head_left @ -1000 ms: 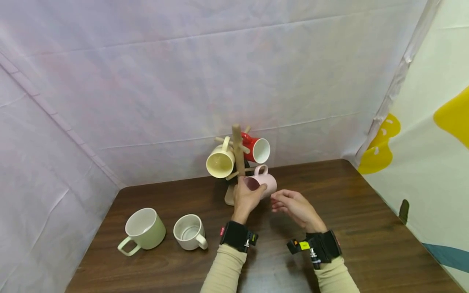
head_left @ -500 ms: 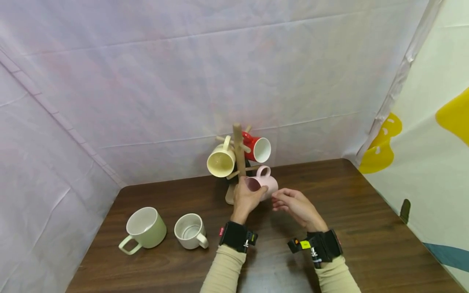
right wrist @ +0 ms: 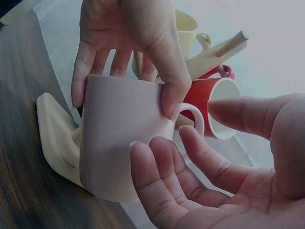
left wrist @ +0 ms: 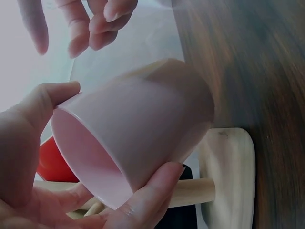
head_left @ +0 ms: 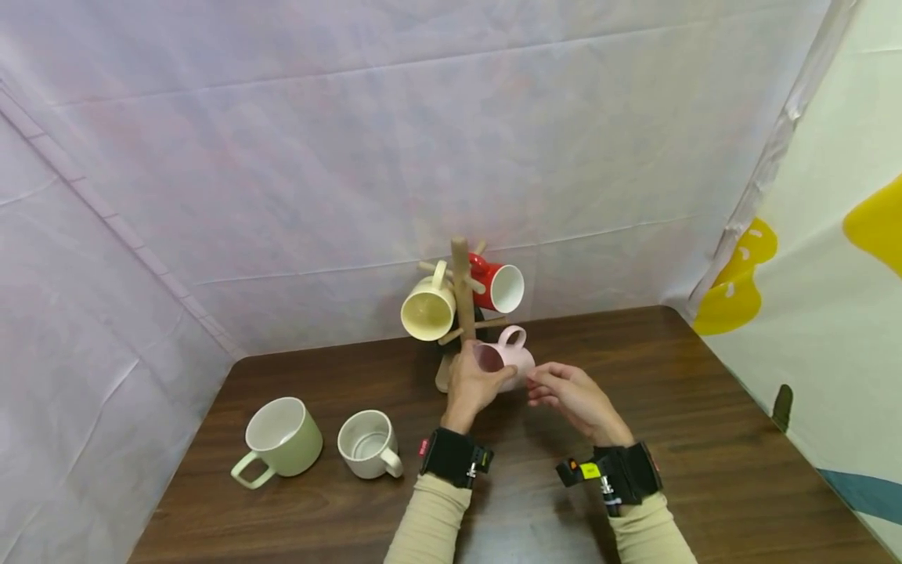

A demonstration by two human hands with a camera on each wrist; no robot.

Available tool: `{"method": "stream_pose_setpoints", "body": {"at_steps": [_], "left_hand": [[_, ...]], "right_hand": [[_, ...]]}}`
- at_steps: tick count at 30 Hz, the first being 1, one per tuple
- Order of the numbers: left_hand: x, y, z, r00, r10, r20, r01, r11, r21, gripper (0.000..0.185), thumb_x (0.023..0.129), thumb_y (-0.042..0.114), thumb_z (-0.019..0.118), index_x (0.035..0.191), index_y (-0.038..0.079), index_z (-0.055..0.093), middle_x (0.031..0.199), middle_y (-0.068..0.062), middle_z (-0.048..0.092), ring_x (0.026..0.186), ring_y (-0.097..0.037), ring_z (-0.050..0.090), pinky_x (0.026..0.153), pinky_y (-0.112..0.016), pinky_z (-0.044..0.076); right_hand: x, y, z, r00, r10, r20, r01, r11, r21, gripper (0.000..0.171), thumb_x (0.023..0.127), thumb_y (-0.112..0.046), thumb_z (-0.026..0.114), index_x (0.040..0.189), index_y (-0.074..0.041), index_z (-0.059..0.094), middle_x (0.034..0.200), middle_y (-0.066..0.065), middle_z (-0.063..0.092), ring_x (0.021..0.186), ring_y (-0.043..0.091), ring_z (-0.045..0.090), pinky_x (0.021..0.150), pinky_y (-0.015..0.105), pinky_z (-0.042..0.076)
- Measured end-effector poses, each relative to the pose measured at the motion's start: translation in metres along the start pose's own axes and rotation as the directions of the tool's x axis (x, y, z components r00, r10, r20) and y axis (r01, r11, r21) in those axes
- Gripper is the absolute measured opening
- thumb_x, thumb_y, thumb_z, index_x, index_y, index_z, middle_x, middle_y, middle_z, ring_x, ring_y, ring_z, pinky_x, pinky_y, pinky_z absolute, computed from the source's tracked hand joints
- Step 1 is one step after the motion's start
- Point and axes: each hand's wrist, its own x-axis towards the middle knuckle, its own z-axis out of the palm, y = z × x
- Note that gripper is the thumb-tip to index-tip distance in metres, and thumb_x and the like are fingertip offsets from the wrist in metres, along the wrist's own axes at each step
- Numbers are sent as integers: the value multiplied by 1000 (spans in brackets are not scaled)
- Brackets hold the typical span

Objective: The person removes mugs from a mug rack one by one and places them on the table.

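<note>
My left hand (head_left: 474,384) grips a pink mug (head_left: 517,364) at its rim, thumb on one side and fingers on the other. The mug lies tilted, mouth to the left, its handle upward just under a lower peg of the wooden mug rack (head_left: 463,290). In the left wrist view the pink mug (left wrist: 143,119) shows its side and inner wall. My right hand (head_left: 574,399) holds nothing; its fingers are loosely bent close to the mug's base. The right wrist view has this right hand (right wrist: 214,176) in front of the mug (right wrist: 124,133), palm toward it.
A cream mug (head_left: 427,312) and a red mug (head_left: 486,288) hang on the rack's upper pegs. On the brown table (head_left: 535,501), to the left, stand a light green mug (head_left: 296,446) and a greyish-white mug (head_left: 365,462). A pale cloth wall (head_left: 352,157) rises behind.
The pink mug, in my left hand, has shifted slightly right and down, its handle moving from over the lower peg to below it. My right hand has barely moved.
</note>
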Motion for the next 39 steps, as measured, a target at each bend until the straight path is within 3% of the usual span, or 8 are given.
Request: {"method": "stream_pose_setpoints", "body": {"at_steps": [6, 11, 18, 22, 28, 39], "left_hand": [[-2, 0, -8, 999, 30, 13, -31, 999, 37, 59, 69, 35, 88, 113, 7, 60, 104, -15, 68, 99, -33, 64, 84, -43, 50], [-3, 1, -13, 999, 48, 18, -50, 990, 135, 62, 65, 39, 88, 113, 11, 62, 102, -10, 70, 97, -31, 65, 80, -41, 50], [-7, 5, -24, 996, 60, 62, -72, 975, 211, 68, 65, 41, 89, 120, 13, 62, 107, -12, 70, 104, -33, 63, 88, -46, 48], [-11, 6, -30, 994, 70, 85, -87, 973, 216, 66, 65, 39, 89, 120, 14, 62, 108, -12, 68, 105, -32, 62, 86, -46, 49], [-16, 7, -42, 990, 43, 136, -70, 977, 201, 65, 66, 37, 90, 120, 13, 61, 109, -12, 64, 105, -33, 61, 82, -51, 50], [-18, 6, -54, 972, 45, 231, -97, 971, 220, 60, 64, 37, 90, 113, 15, 64, 104, -9, 66, 98, -31, 62, 78, -47, 49]], "right_hand": [[-1, -2, 0, 1000, 1, -22, -2, 1000, -15, 29, 101, -10, 53, 116, 16, 52, 95, 11, 64, 83, 18, 66, 81, 34, 57], [-1, -3, 1, 998, -2, -56, 2, 1000, -8, 33, 100, -12, 56, 116, 16, 53, 95, 13, 66, 83, 19, 67, 79, 32, 57], [0, -4, 3, 988, -6, -152, 4, 1000, -12, 35, 97, -23, 65, 111, 9, 58, 94, 11, 67, 80, 18, 67, 78, 31, 57], [1, -4, 4, 982, -8, -187, -2, 999, -50, 46, 96, -32, 67, 115, 9, 56, 93, 4, 65, 82, 15, 66, 80, 30, 57], [1, -6, 6, 980, -8, -200, -14, 994, -108, 56, 95, -38, 67, 122, 10, 55, 100, 7, 64, 88, 16, 66, 83, 30, 56], [-1, -5, 11, 983, -55, -174, 27, 987, -159, 42, 97, -33, 65, 117, 3, 58, 118, 14, 61, 99, 20, 60, 84, 30, 55]]}}
